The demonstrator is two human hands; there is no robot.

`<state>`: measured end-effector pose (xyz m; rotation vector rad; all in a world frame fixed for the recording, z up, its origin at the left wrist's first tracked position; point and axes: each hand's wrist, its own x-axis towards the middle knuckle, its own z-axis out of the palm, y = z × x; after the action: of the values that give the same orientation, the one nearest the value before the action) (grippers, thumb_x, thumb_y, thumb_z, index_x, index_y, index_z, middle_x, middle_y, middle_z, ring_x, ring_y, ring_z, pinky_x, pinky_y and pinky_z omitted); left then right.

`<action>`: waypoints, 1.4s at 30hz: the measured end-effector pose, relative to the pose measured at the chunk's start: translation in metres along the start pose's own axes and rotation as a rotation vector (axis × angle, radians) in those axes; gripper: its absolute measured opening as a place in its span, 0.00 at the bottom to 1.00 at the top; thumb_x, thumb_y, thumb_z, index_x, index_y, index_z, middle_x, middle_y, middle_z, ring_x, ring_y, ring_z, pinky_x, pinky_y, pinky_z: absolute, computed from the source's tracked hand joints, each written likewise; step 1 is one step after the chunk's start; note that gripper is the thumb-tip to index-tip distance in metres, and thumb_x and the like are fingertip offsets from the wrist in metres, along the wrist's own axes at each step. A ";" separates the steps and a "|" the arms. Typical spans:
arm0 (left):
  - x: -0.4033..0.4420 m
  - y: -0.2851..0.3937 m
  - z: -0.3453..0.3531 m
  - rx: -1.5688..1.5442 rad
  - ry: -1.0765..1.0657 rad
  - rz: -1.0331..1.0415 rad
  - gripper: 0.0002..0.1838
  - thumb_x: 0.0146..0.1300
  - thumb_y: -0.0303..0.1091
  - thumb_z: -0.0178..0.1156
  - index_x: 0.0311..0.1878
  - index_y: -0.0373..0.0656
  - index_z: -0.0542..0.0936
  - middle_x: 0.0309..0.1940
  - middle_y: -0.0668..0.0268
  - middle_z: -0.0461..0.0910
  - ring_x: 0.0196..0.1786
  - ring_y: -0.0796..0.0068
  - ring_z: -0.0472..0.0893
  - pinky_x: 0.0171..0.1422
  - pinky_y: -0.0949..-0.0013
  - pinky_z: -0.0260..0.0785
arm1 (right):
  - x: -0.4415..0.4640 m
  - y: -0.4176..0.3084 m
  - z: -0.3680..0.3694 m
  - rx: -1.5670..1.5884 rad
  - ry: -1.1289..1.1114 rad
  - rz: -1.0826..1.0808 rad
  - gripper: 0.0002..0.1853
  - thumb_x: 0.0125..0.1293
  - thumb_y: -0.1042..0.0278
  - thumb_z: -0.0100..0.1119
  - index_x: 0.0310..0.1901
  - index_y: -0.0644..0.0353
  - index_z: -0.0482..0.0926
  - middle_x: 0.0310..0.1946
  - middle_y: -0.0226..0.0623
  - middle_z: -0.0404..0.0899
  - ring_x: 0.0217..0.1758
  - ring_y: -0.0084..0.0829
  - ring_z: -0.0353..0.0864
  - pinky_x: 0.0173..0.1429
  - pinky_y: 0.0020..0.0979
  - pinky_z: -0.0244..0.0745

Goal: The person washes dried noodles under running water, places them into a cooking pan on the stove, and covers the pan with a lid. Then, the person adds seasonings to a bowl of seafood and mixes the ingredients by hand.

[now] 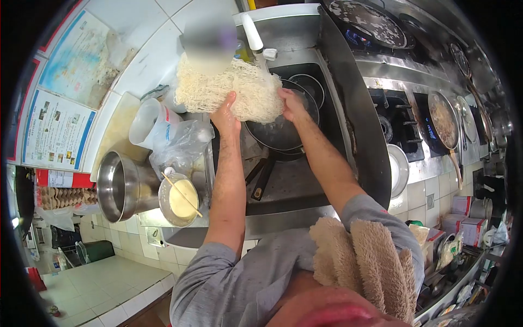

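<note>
Below you, the dark-walled sink [299,188] is spreading across your working space, and you are holding a wide mat of pale strands [248,90] over its far left part. The mat is reaching leftward past the sink's edge, and a blurred patch is hiding part of its upper side. It is likely feeling light for its breadth, springy and fairly stiff in its tangle, with single strands being brittle and prone to snapping if pinched or bent hard. Supporting it broadly from beneath, toward both ends, is looking safer than gripping loose edge strands. Under it, a round dark pan [280,133] is lying in the sink, partly covered by the mat and your arms

To your left, a steel pot [120,188] is standing beside a white tub [146,124], while a clear plastic bag [177,147] is slumping near them. Nearer you, a bowl [171,212] is holding yellow liquid, with a thin stick [181,193] resting across it

Both hands are closing on the mat: your left hand [226,115] is pinching the near edge, thumb on top, and your right hand [293,105] is gripping the right end, its hidden fingers being impossible to tell
</note>
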<state>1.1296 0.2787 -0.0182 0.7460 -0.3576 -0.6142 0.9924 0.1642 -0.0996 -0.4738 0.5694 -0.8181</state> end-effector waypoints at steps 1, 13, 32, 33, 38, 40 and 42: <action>0.000 0.003 0.006 0.030 -0.006 -0.052 0.28 0.43 0.11 0.62 0.52 0.31 0.70 0.47 0.57 0.75 0.47 0.66 0.77 0.52 0.65 0.71 | -0.003 -0.002 0.000 -0.009 0.041 0.008 0.17 0.62 0.69 0.55 0.52 0.62 0.68 0.45 0.38 0.75 0.50 0.35 0.75 0.53 0.40 0.71; -0.003 -0.066 0.056 0.308 -0.433 -0.792 0.21 0.44 0.13 0.62 0.45 0.28 0.74 0.39 0.54 0.78 0.39 0.61 0.80 0.44 0.60 0.76 | -0.174 -0.007 -0.041 0.111 0.331 -0.089 0.21 0.66 0.71 0.45 0.60 0.65 0.61 0.58 0.44 0.66 0.59 0.43 0.68 0.56 0.52 0.67; -0.047 0.056 0.014 0.491 -0.008 -0.089 0.29 0.43 0.12 0.63 0.53 0.28 0.70 0.48 0.53 0.74 0.46 0.61 0.76 0.53 0.61 0.71 | 0.100 -0.057 0.026 -1.347 0.278 -1.015 0.24 0.53 0.68 0.60 0.54 0.59 0.71 0.50 0.54 0.71 0.56 0.47 0.69 0.59 0.42 0.64; -0.056 0.061 0.013 0.494 0.050 -0.038 0.29 0.43 0.11 0.63 0.54 0.28 0.69 0.50 0.53 0.73 0.47 0.61 0.76 0.54 0.61 0.70 | 0.122 -0.055 0.022 -1.287 0.169 -0.995 0.21 0.54 0.67 0.58 0.51 0.58 0.72 0.44 0.53 0.74 0.52 0.47 0.72 0.56 0.42 0.67; -0.091 0.089 -0.003 0.584 0.197 0.114 0.32 0.42 0.11 0.63 0.56 0.29 0.67 0.52 0.52 0.71 0.51 0.61 0.73 0.59 0.63 0.66 | 0.125 -0.074 0.058 -0.810 0.245 -0.224 0.19 0.59 0.54 0.52 0.40 0.65 0.76 0.33 0.50 0.79 0.41 0.44 0.79 0.45 0.43 0.74; -0.108 0.095 0.002 0.555 0.188 0.136 0.33 0.42 0.12 0.63 0.56 0.29 0.67 0.53 0.52 0.71 0.52 0.61 0.73 0.60 0.63 0.64 | 0.127 -0.079 0.069 -0.792 0.269 -0.076 0.19 0.58 0.54 0.53 0.40 0.64 0.77 0.33 0.50 0.80 0.39 0.43 0.80 0.44 0.42 0.75; -0.122 0.102 0.000 0.563 0.207 0.136 0.33 0.42 0.12 0.63 0.57 0.30 0.67 0.53 0.52 0.71 0.53 0.60 0.72 0.61 0.62 0.63 | 0.117 -0.092 0.075 -0.781 0.319 0.060 0.19 0.57 0.54 0.53 0.39 0.64 0.77 0.34 0.49 0.80 0.38 0.43 0.81 0.44 0.41 0.76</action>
<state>1.0754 0.4137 0.0446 1.3013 -0.3895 -0.2996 1.0550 0.0312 -0.0222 -1.0403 1.2039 -0.5925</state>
